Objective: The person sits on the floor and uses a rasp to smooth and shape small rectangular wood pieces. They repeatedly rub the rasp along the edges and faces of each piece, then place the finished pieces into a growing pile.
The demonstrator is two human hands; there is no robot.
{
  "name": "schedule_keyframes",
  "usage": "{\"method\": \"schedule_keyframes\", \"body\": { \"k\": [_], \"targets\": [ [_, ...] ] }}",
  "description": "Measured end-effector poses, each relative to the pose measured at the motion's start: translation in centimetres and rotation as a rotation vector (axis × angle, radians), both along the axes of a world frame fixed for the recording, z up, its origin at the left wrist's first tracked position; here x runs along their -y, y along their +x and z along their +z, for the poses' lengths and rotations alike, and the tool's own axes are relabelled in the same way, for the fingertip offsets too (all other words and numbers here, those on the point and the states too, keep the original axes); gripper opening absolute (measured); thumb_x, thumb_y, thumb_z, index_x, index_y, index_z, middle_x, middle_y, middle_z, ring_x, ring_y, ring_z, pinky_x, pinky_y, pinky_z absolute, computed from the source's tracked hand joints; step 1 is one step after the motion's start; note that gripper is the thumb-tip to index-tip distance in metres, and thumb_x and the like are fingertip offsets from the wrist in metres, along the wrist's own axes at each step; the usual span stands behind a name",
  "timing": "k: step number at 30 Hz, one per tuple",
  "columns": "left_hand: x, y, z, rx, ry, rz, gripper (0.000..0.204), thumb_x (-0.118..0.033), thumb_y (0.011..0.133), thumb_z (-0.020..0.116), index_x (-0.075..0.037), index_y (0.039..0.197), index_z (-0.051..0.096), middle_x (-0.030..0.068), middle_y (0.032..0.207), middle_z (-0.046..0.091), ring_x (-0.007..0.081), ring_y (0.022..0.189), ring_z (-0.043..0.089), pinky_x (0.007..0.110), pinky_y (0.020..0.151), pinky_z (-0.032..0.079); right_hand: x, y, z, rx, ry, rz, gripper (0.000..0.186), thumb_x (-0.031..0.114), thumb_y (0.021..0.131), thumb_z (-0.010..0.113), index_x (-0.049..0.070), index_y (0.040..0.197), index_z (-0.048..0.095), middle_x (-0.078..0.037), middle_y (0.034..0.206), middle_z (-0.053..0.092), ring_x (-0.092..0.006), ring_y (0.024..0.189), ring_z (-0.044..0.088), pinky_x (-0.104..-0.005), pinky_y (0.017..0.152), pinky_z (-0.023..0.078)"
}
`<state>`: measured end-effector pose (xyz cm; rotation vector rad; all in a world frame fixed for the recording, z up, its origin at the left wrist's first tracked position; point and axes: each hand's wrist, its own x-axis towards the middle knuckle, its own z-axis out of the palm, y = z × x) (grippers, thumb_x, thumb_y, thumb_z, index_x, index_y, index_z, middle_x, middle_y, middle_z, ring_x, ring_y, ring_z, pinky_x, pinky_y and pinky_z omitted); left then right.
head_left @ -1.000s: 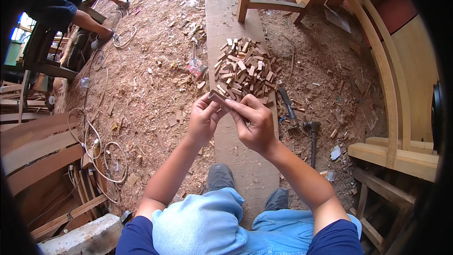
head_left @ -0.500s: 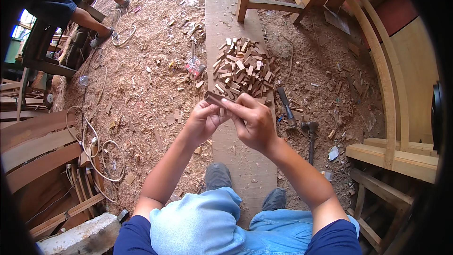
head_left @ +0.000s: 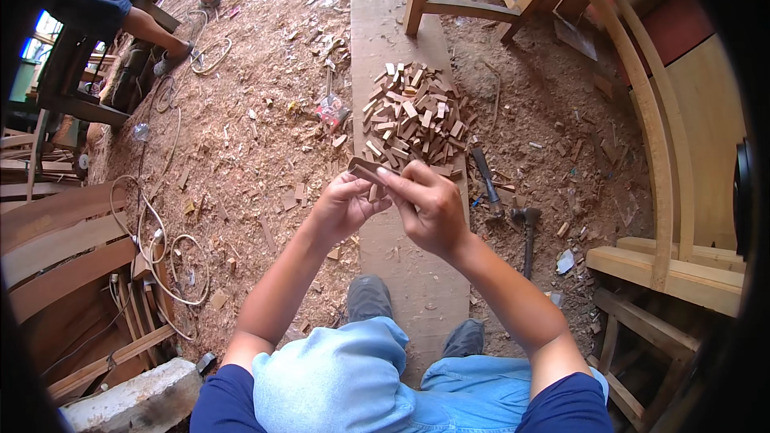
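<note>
In front of my body, both hands meet over the near edge of a pile of small wooden blocks (head_left: 413, 116). Between them is a flat brown strip (head_left: 364, 165), slightly bent, possibly folded sandpaper. My left hand (head_left: 345, 202) is closed on its left part, fingers curled underneath. My right hand (head_left: 429, 202) pinches the right end between thumb and fingers. A small pale wooden piece (head_left: 374, 192) shows between the hands below the strip; which fingers hold it I cannot tell. The block pile lies on a long wooden board (head_left: 413, 277).
Right of the pile lie a dark chisel-like tool (head_left: 486, 180) and a hammer (head_left: 527, 236). Wood shavings (head_left: 241, 152) cover the ground. A cable (head_left: 192, 301) coils at left near curved slats (head_left: 68, 240). Wooden frames (head_left: 461, 6) stand ahead and right; another person's legs (head_left: 152, 28) show far left.
The brown strip has tilted slightly in my fingers, showing a bit more of its edge. Both hands stay in nearly the same place and keep their hold; the view has shifted a little.
</note>
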<state>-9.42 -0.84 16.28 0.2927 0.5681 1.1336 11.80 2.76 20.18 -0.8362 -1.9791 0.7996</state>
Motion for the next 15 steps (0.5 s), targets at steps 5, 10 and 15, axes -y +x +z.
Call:
{"method": "schedule_keyframes", "body": {
  "k": [5, 10, 15],
  "targets": [
    [0.24, 0.14, -0.13, -0.005, -0.017, -0.005, 0.035, -0.016, 0.096, 0.074, -0.003, 0.127, 0.063, 0.0101, 0.117, 0.071, 0.0199, 0.106, 0.072, 0.04, 0.095, 0.063, 0.05, 0.1, -0.09, -0.064, 0.064, 0.088, 0.041, 0.0, 0.084, 0.075, 0.01, 0.124, 0.078, -0.005, 0.083, 0.061, -0.0223, 0.07, 0.066, -0.0382, 0.06, 0.054],
    [0.11, 0.46, -0.55, 0.115, 0.012, -0.018, 0.034, -0.017, 0.098, 0.071, 0.0, 0.126, 0.063, 0.0132, 0.122, 0.069, 0.0215, 0.11, 0.071, 0.043, 0.096, 0.065, 0.55, 0.17, 0.16, -0.043, 0.11, 0.098, 0.038, 0.002, 0.086, 0.075, 0.011, 0.123, 0.079, -0.005, 0.083, 0.06, -0.0231, 0.07, 0.066, -0.038, 0.06, 0.054],
    [0.12, 0.49, -0.78, -0.028, -0.06, -0.02, 0.031, -0.021, 0.1, 0.07, -0.001, 0.123, 0.064, 0.0127, 0.121, 0.069, 0.0213, 0.108, 0.072, 0.038, 0.093, 0.064, 0.42, 0.06, -0.03, 0.024, -0.005, -0.048, 0.041, 0.004, 0.084, 0.076, 0.012, 0.124, 0.079, -0.005, 0.083, 0.06, -0.0234, 0.072, 0.066, -0.0378, 0.06, 0.053]
  ]
}}
